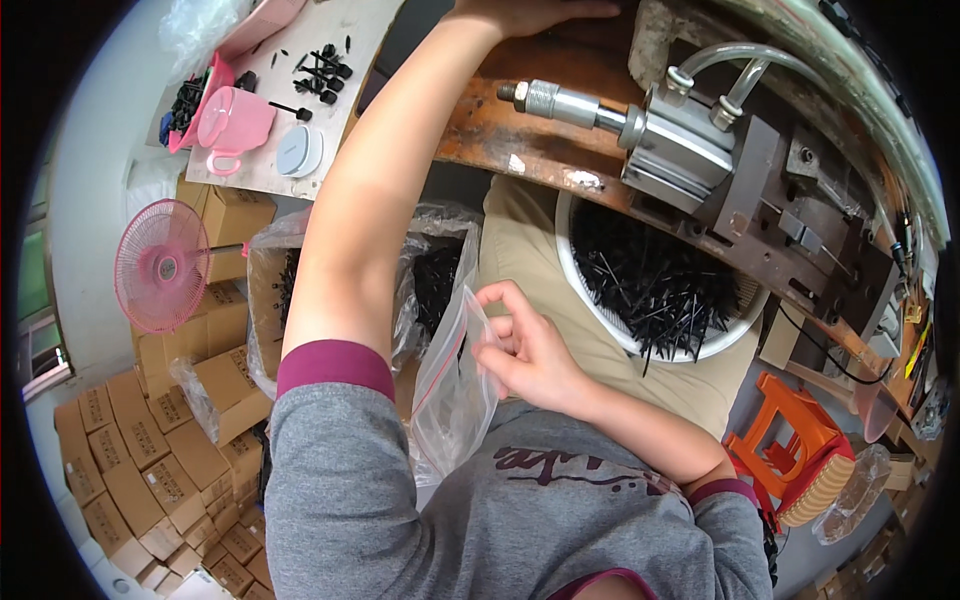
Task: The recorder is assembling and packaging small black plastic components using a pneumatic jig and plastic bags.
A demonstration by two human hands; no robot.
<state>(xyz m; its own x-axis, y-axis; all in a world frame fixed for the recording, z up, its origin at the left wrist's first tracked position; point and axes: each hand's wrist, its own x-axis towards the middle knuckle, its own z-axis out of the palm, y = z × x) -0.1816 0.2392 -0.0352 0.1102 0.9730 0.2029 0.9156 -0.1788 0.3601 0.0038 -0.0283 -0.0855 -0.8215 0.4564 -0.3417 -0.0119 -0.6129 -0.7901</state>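
My left arm reaches up to the top edge, where my left hand [530,12] is partly cut off. A stretched-out finger shows over the brown workbench [475,135], and I see nothing held; the rest of the hand is hidden. My right hand [530,350] is in front of my body, its fingers closed on the edge of a clear zip bag [455,385] with a reddish seal line. The bag hangs down against my grey shirt. Behind it stands a carton lined with clear plastic [262,330], with black parts inside.
A metal cylinder fixture [680,150] with clear hoses is mounted on the bench. Below it sits a white basket [575,275] of thin black parts. At left are a pink jug [240,120], a pink fan [165,265] and stacked cartons [140,430]; at right, an orange stool [785,420].
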